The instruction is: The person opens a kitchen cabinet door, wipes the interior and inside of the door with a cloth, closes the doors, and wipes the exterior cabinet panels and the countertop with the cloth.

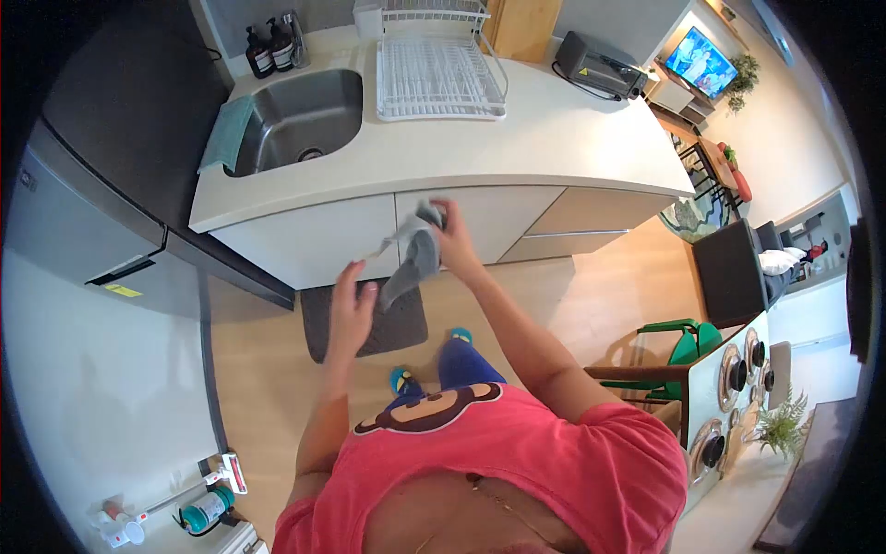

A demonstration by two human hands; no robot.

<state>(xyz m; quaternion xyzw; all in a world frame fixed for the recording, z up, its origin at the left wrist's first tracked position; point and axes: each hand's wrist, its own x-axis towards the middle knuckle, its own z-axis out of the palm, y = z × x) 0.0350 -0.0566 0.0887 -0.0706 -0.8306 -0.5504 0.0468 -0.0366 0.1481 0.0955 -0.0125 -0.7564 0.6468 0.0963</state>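
A grey cloth (414,263) hangs bunched from my right hand (454,242), whose fingers are closed around its upper part. My left hand (349,314) is just to the left of the cloth, with thumb and fingers apart. A pale strip at the cloth's edge points toward my left fingertips; whether it touches them I cannot make out. Both hands are in front of the white cabinet doors (323,242), below the edge of the counter (554,138).
A steel sink (305,115) is set in the counter, with a teal cloth (227,134) over its left edge. Behind are soap bottles (260,55), a white dish rack (438,78) and a toaster oven (600,66). A dark mat (397,337) lies on the floor; a green chair (692,351) stands right.
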